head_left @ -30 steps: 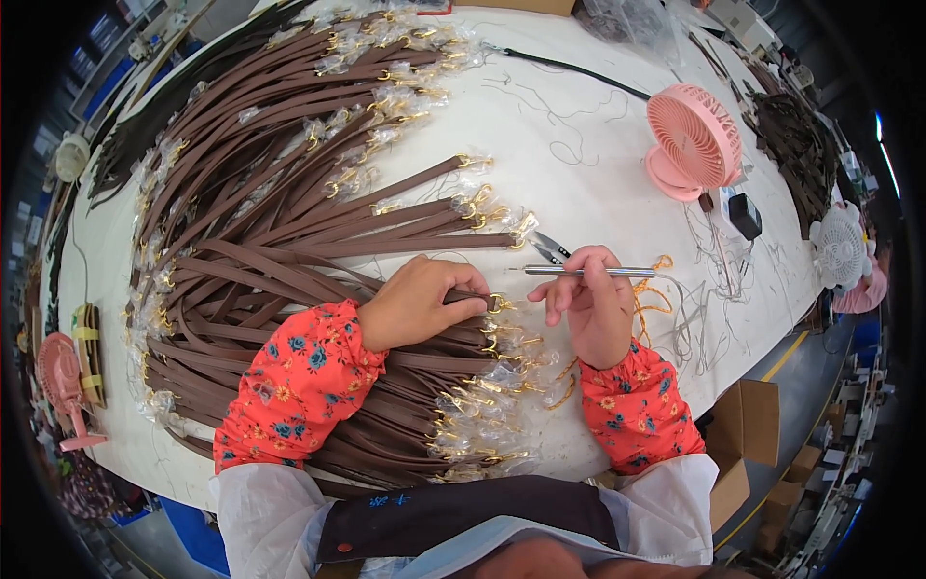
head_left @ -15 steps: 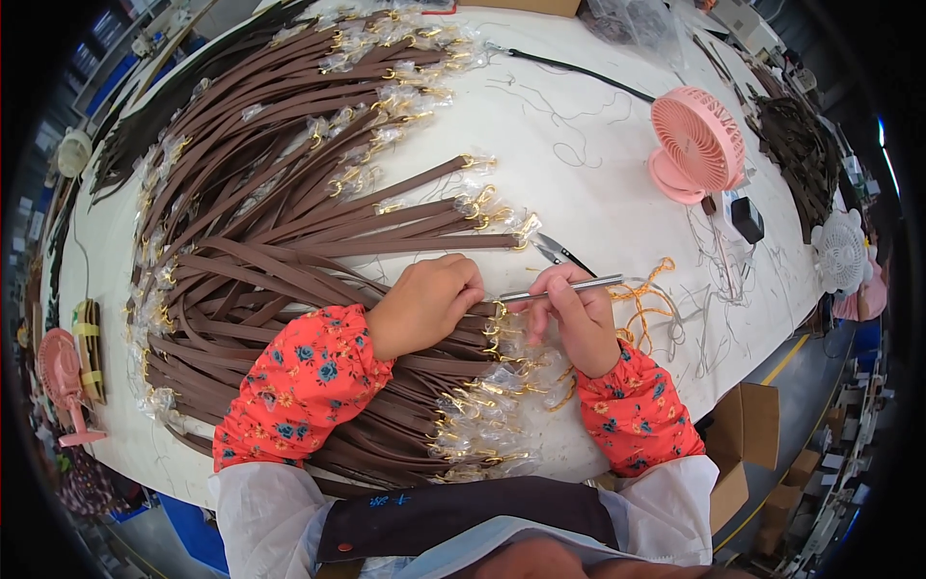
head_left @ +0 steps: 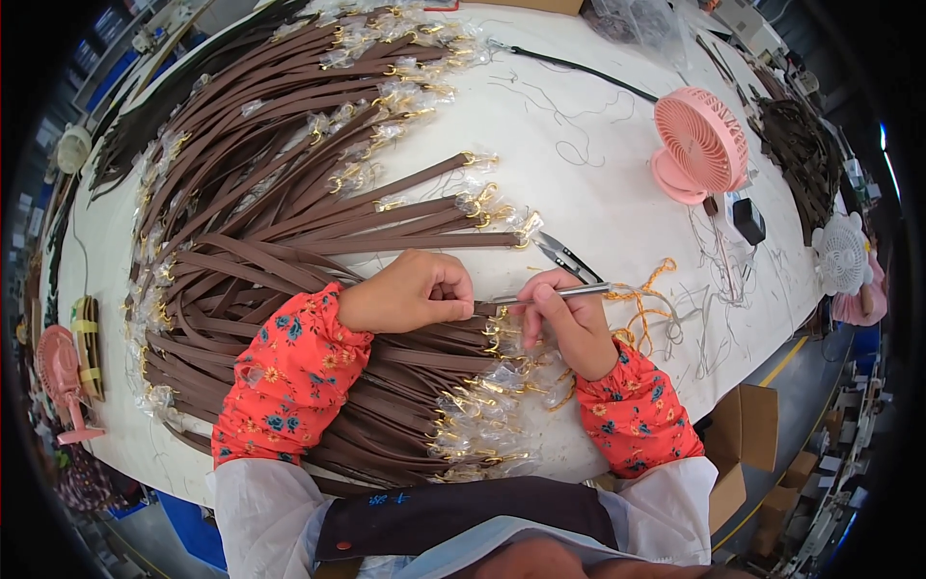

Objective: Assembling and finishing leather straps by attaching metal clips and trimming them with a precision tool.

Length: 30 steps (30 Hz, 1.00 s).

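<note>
Between thumb and fingers, my left hand (head_left: 410,292) pinches a brown strap (head_left: 482,309) near its end. My right hand (head_left: 571,317) is closed round a slim silver metal tool (head_left: 585,289), whose tip points left at the strap end. Whether the tip touches the strap I cannot tell. Many more brown straps (head_left: 289,246) lie fanned out under and beyond my left hand. Their gold hooks (head_left: 475,425) are wrapped in clear plastic. A pair of thread snips (head_left: 567,257) lies just beyond my right hand.
A pink fan (head_left: 699,143) stands at the far right, near a small black block (head_left: 748,220). Orange cord (head_left: 644,307) and loose threads lie right of my right hand. Another pink fan (head_left: 62,372) is at the left edge. An open cardboard box (head_left: 748,439) sits below the table's right edge.
My left hand has shifted slightly left and its pinch shows more clearly. My right hand and the metal tool have moved a little left, uncovering more of the snips.
</note>
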{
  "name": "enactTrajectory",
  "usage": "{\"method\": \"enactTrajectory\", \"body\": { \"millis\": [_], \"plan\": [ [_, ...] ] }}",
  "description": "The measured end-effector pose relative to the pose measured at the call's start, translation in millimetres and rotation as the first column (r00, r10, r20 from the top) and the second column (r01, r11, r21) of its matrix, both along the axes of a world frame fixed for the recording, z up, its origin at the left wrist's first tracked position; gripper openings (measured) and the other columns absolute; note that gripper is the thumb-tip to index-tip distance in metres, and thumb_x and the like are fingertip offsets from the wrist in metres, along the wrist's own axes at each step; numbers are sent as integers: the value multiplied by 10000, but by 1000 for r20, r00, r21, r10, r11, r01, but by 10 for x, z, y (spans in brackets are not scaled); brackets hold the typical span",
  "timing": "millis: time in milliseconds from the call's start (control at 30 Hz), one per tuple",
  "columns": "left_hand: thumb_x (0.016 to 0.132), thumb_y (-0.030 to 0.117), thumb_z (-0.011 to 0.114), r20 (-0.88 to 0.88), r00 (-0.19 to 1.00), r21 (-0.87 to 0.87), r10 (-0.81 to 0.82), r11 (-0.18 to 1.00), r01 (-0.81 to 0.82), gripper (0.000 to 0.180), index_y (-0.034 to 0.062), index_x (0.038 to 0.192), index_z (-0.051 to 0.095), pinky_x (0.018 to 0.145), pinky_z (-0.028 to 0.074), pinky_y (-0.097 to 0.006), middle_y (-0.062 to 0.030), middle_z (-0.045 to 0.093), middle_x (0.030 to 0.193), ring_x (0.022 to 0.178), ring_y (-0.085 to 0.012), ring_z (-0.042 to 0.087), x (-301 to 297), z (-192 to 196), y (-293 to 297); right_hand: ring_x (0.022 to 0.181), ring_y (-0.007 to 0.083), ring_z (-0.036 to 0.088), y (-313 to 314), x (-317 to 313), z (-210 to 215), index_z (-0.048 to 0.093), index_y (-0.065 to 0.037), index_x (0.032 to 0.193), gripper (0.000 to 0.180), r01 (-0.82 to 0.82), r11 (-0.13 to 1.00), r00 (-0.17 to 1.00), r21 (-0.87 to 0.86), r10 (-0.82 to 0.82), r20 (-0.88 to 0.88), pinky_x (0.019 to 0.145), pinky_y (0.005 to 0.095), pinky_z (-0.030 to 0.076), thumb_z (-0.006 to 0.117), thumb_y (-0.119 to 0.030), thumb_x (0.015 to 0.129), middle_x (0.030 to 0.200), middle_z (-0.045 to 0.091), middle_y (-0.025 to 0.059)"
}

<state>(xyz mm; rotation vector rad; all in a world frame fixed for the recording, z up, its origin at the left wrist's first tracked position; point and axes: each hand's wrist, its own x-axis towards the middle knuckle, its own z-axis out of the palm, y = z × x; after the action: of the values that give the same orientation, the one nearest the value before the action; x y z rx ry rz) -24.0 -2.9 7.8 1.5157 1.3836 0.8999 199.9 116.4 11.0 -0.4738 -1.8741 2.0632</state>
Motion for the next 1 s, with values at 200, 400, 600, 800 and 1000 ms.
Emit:
{"method": "enactTrajectory", "body": {
  "millis": [200,400,600,800,1000],
  "plan": [
    [844,170,718,31,999,-51,-41,998,43,167,14,831,659,574,449,-248,-18,611,750,637,-78,536,0,30,-6,587,117,563,5,0,-14,537,1,1028,260,-19,1000,1000,9,19,-15,606,254,484,424,-233,1036,712,585,78],
    [847,168,713,26,999,-47,-47,998,48,165,14,834,656,574,449,-248,-21,613,766,639,-80,535,7,38,-4,585,113,560,6,2,-12,537,0,1041,262,-26,1000,1000,6,26,-3,590,247,478,427,-238,1035,737,590,81],
    [854,159,705,34,998,-23,-53,998,54,157,14,832,651,572,442,-242,-14,599,757,638,-75,522,4,17,-10,590,113,567,-2,2,15,536,-2,1037,262,-29,999,1000,15,29,10,641,257,484,415,-235,1038,697,580,63],
    [860,152,699,37,998,-31,-55,998,57,148,15,833,650,573,439,-238,-10,596,759,643,-69,517,11,39,-4,593,113,571,0,4,-3,536,-1,1037,262,-27,999,1000,27,27,-2,646,257,482,412,-232,1038,689,581,61],
    [864,153,697,43,997,-45,-57,997,59,144,18,844,650,580,443,-236,-6,598,764,651,-66,521,9,40,-11,589,106,569,-11,0,4,540,1,1037,256,-20,1000,1000,8,20,0,601,243,475,423,-226,1036,727,592,73]
  ]
}}
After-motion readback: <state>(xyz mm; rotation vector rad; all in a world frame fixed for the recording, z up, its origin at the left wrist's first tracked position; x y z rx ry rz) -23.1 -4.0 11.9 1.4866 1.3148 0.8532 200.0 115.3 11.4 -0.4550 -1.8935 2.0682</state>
